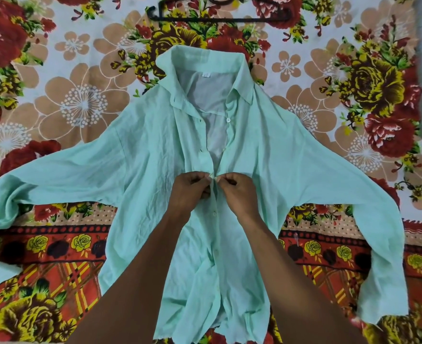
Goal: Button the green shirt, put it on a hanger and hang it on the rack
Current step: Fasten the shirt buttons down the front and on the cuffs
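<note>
Hands, left (188, 188) and right (234, 188), pinch green shirt (150, 155) placket, seemingly a button.

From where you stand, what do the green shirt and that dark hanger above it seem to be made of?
The green shirt looks like a thin, matte woven cloth, perhaps cotton: it creases finely and the back shows faintly through at the open neck. The hanger looks like moulded dark plastic, smooth and slightly glossy, though only part shows, so metal cannot be ruled out.

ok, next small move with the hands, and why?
Probably push the pinched button through its hole: left hand and right hand pinch the two placket edges of the green shirt together mid-front; buttons above remain unfastened.
</note>
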